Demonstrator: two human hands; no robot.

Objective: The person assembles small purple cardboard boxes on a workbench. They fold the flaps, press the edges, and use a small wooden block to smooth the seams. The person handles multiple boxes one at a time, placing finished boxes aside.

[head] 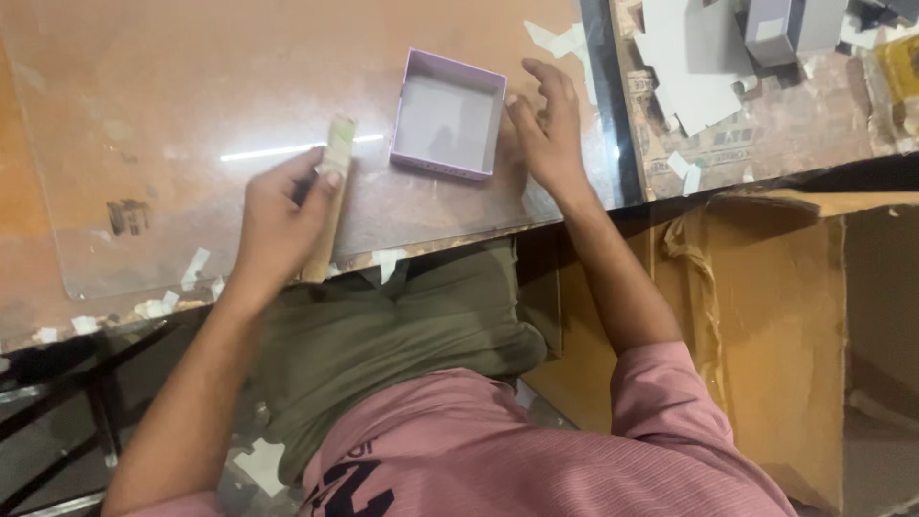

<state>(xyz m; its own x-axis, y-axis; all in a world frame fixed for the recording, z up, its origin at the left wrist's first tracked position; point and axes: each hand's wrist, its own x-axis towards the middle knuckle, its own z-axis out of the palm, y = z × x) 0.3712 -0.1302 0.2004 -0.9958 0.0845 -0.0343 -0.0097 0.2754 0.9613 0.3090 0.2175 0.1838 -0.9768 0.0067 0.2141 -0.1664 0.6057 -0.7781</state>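
A shallow open lilac box (447,116) lies on a clear glass sheet over the brown table (172,86). My right hand (548,129) rests against the box's right side with fingers loosely spread, holding nothing that I can see. My left hand (280,222) grips a long tan wooden stick-like tool (330,196) that lies on the glass left of the box, its upper end near the box's lower left corner.
Grey card pieces (691,57) and a small grey box (771,29) lie at the back right. Paper scraps (196,268) dot the table's near edge. A large open cardboard carton (814,325) stands to my right, below table height.
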